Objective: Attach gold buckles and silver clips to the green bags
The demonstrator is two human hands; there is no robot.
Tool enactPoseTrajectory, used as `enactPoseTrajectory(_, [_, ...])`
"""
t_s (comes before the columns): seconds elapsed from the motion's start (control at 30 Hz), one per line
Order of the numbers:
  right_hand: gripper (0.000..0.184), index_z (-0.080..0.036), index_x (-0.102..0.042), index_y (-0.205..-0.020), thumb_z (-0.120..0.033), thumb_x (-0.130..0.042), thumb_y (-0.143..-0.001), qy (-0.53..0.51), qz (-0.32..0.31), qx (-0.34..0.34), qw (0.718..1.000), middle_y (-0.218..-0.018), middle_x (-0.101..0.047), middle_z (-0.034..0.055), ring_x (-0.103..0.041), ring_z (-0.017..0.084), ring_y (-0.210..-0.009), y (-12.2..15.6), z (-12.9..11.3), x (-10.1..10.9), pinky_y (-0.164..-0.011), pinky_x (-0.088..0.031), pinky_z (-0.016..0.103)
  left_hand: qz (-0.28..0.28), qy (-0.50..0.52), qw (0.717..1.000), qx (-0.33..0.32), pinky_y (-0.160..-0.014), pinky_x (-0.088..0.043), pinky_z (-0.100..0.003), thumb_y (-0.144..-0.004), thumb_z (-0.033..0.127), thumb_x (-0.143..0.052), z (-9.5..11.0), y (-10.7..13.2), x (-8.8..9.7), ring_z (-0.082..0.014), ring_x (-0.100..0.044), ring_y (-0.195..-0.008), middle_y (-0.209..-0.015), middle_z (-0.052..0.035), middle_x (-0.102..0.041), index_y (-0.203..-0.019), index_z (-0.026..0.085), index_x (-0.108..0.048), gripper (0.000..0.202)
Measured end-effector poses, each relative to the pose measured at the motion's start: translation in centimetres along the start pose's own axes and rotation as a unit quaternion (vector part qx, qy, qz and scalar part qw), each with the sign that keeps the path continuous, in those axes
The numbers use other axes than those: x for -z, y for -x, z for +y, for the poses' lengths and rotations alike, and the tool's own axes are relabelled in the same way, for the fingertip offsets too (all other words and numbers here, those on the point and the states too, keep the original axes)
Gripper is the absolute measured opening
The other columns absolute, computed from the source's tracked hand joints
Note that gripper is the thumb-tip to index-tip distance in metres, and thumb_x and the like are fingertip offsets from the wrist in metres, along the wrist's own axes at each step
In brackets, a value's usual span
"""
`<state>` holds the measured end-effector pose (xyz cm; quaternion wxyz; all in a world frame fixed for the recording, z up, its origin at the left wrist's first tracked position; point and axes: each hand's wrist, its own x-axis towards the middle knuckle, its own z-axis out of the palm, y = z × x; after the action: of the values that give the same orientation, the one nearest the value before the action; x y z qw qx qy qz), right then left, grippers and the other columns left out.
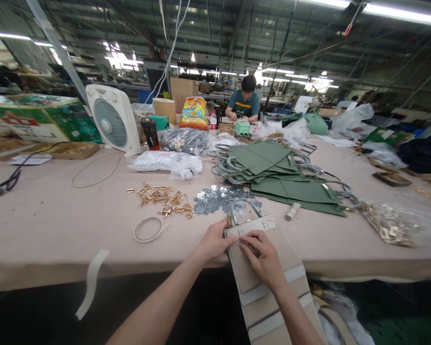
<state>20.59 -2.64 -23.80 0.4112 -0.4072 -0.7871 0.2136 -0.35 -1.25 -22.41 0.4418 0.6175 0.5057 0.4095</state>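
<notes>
Gold metal fittings [161, 201] and grey metal pieces [219, 200] lie just beyond the hands; green paper bags [276, 167] stacked further on. Tan paper bag [262, 268] overhangs the pale worktop [57, 230], held at its top edge: left hand [215, 241] gripping, right hand [262, 254] with fingers [249, 243] pinched closed. Factory hall behind.

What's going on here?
A person's left hand and right hand are working at the top edge of a tan bag that hangs over the table edge. Brass fittings and grey metal pieces lie loose nearby, beside a stack of green bags with looped handles. Farther down the table, a co-worker sits working.
</notes>
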Motion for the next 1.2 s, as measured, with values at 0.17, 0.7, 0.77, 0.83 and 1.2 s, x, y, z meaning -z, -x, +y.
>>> enactPoseTrajectory(0.17, [0.02,-0.027,-0.076,-0.114,-0.029,-0.062,-0.099,0.014,0.0,-0.001,1.0,-0.107,-0.066,0.0092,-0.066,0.024,-0.102,0.1,0.1,-0.3,-0.089,-0.058,0.037,0.045,-0.021,0.999,-0.012,-0.076,-0.052,-0.027,-0.076,0.023,-0.075,-0.5,0.5,-0.5,-0.0195,-0.068,-0.085,-0.095,-0.0021,-0.074,-0.101,0.018,-0.068,0.027])
enactPoseTrajectory(0.7, [0.019,-0.025,-0.074,-0.11,-0.03,-0.057,-0.102,0.031,-0.006,-0.013,0.999,-0.105,-0.065,0.0102,-0.064,0.025,-0.1,0.0,0.0,-0.9,-0.087,-0.057,0.039,0.198,-0.166,0.955,-0.146,-0.096,-0.057,-0.043,-0.096,0.025,-0.061,-0.4,2.5,-0.6,-0.0237,-0.064,-0.107,-0.12,-0.0098,-0.064,-0.116,0.022,-0.064,0.021])
enactPoseTrajectory(0.77, [0.02,-0.026,-0.073,-0.11,-0.03,-0.056,-0.102,0.033,-0.006,-0.015,0.999,-0.106,-0.065,0.0101,-0.065,0.025,-0.1,0.2,0.3,-1.1,-0.087,-0.057,0.038,0.13,-0.206,0.948,-0.203,-0.107,-0.053,-0.047,-0.093,0.029,-0.069,-0.1,3.0,-1.0,-0.0274,-0.059,-0.121,-0.127,-0.011,-0.065,-0.123,0.022,-0.065,0.032])
enactPoseTrajectory(0.83, [0.021,-0.026,-0.074,-0.11,-0.029,-0.055,-0.102,0.036,-0.003,-0.016,0.999,-0.106,-0.066,0.0098,-0.065,0.025,-0.101,0.3,0.6,-1.3,-0.089,-0.057,0.039,0.085,-0.24,0.942,-0.22,-0.111,-0.051,-0.048,-0.088,0.029,-0.076,0.0,3.2,-1.4,-0.0288,-0.057,-0.127,-0.134,-0.0113,-0.064,-0.132,0.022,-0.063,0.046])
enactPoseTrajectory(1.2, [0.024,-0.027,-0.074,-0.118,-0.034,-0.058,-0.101,-0.011,0.018,-0.032,0.999,-0.112,-0.075,0.0091,-0.07,0.025,-0.103,-3.7,0.4,0.4,-0.089,-0.057,0.036,0.099,-0.213,0.964,-0.125,-0.106,-0.056,-0.046,-0.078,0.028,-0.087,-0.8,2.4,-2.0,-0.0277,-0.064,-0.12,-0.131,-0.0059,-0.072,-0.126,0.026,-0.074,0.05])
